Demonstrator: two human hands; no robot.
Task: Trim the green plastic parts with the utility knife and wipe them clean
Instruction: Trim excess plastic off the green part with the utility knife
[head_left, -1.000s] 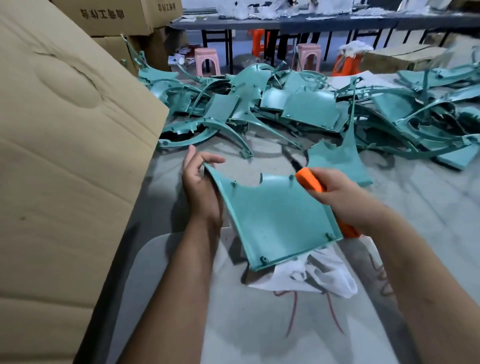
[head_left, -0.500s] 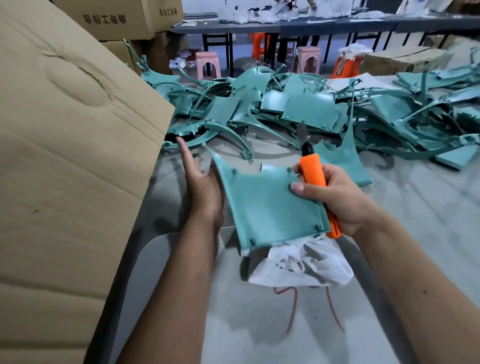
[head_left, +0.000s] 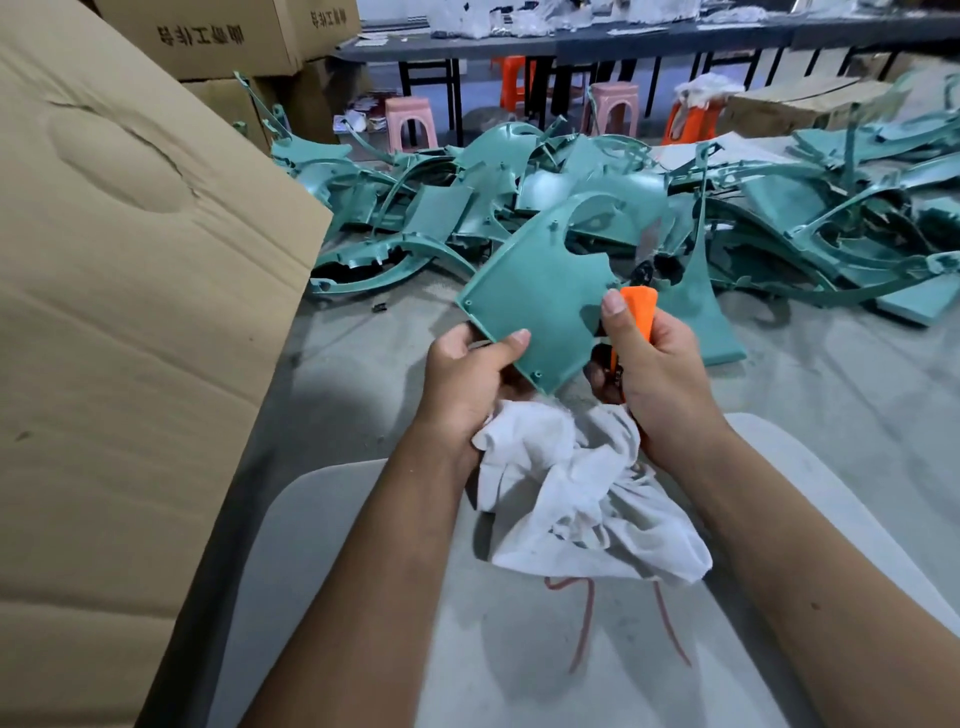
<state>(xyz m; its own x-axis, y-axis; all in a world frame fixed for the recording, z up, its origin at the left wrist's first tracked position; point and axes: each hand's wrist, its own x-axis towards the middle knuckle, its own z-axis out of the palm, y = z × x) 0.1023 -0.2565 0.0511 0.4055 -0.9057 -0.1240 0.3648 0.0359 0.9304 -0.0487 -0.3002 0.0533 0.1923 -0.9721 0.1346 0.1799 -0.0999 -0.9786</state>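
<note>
A flat green plastic panel (head_left: 540, 291) with a curved cut-out is held up tilted in front of me. My left hand (head_left: 467, 379) grips its lower left edge, thumb on top, and also holds a white rag (head_left: 576, 493) that hangs below. My right hand (head_left: 654, 374) grips the orange utility knife (head_left: 640, 312) at the panel's right edge; the thumb presses on the panel. The blade points up and is blurred.
A heap of green plastic parts (head_left: 597, 208) covers the grey floor (head_left: 831, 405) ahead. A tall cardboard sheet (head_left: 130, 312) stands close at the left, with boxes (head_left: 218, 36) behind. Pink stools (head_left: 410, 122) and a dark table (head_left: 571, 47) stand at the back.
The panel has been turned and raised so its cut-out points up. My left hand moved from its left edge to the lower edge and now holds the rag too.
</note>
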